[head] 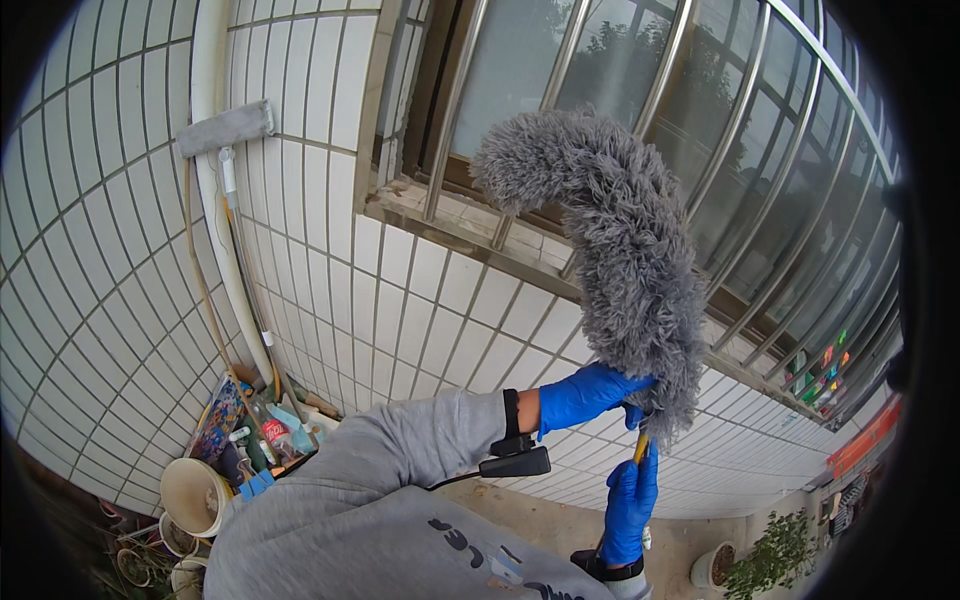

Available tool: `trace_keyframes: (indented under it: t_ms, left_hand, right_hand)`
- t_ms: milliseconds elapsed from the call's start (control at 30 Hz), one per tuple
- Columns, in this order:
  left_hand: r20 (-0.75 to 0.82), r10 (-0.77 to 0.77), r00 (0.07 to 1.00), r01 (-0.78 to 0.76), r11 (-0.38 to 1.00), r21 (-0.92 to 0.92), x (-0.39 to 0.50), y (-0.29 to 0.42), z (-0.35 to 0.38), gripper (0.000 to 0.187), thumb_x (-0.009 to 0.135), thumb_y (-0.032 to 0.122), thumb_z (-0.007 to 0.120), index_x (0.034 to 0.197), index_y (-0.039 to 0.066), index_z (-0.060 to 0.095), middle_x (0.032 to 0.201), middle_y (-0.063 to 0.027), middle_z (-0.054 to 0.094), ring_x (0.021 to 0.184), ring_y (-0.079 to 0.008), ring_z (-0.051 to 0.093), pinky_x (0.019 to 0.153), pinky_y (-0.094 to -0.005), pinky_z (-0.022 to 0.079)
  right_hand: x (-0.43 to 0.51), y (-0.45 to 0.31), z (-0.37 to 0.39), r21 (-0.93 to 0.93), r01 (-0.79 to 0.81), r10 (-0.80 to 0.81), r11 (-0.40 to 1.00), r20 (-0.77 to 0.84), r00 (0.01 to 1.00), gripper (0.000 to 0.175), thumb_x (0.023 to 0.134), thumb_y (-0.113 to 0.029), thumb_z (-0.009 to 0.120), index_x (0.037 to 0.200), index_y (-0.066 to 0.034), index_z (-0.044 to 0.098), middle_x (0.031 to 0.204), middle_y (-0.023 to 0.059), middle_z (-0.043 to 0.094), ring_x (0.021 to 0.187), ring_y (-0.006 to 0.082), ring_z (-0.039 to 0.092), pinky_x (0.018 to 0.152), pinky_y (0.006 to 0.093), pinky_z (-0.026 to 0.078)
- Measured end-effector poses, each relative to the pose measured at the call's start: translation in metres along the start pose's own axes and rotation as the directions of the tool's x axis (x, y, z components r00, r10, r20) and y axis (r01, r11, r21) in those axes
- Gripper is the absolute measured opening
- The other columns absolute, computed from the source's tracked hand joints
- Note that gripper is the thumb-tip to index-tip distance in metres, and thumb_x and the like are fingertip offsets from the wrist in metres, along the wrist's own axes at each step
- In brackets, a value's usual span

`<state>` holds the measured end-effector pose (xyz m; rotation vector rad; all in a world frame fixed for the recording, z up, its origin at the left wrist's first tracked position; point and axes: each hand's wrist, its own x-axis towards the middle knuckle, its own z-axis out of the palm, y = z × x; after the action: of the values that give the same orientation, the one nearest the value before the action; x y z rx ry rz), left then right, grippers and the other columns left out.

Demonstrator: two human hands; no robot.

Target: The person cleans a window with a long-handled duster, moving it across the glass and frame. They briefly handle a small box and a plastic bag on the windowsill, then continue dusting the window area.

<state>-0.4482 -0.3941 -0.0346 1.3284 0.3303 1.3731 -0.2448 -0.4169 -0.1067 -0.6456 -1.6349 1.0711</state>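
A long grey fluffy microfiber duster (637, 247) rises in front of the barred window, its head curving over to the left at the top. My left hand (589, 399), in a blue disposable glove, grips the duster's fluffy lower end; some of its fingers are hidden behind the fibres. Just below, my right hand (630, 506), gloved in blue too, is around the yellow handle (641, 448) that comes out of the duster. The upper part of the duster overlaps the metal window bars (568, 52); whether it touches them I cannot tell.
A flat mop (225, 129) leans by a white drainpipe (238, 292) in the tiled corner. Below it stand a box of bottles (276, 433) and a white bucket (191, 499). The stone window ledge (472, 251) juts out. A potted plant (776, 551) stands lower right.
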Motion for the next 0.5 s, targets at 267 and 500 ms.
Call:
trace_keyframes:
  t_ms: [267,500]
  left_hand:
    - [-0.243,-0.043,0.969,0.07,0.992,0.105,-0.056,0.071,-0.079,0.056,0.096,0.042,0.042,0.138,0.008,0.029,0.128,-0.0127,0.046,0.074,-0.0124,0.056,0.065,-0.0274,0.05]
    - [-0.373,-0.191,0.908,0.278,0.94,0.196,-0.147,0.064,-0.09,0.053,0.098,0.044,0.033,0.139,0.011,0.034,0.11,-0.0126,0.055,0.068,-0.0108,0.052,0.067,-0.0221,0.048]
  right_hand:
    - [0.078,-0.022,0.113,-0.032,0.098,-0.099,0.995,-0.044,0.994,0.044,0.09,0.005,0.046,0.132,-0.006,0.048,0.102,0.0054,0.06,0.071,0.0069,0.048,0.063,0.0212,0.044]
    - [0.133,-0.044,0.161,0.074,0.184,-0.191,0.98,0.106,0.976,0.045,0.092,0.003,0.043,0.135,-0.0091,0.045,0.127,0.0023,0.053,0.075,0.0045,0.045,0.066,0.0199,0.043]
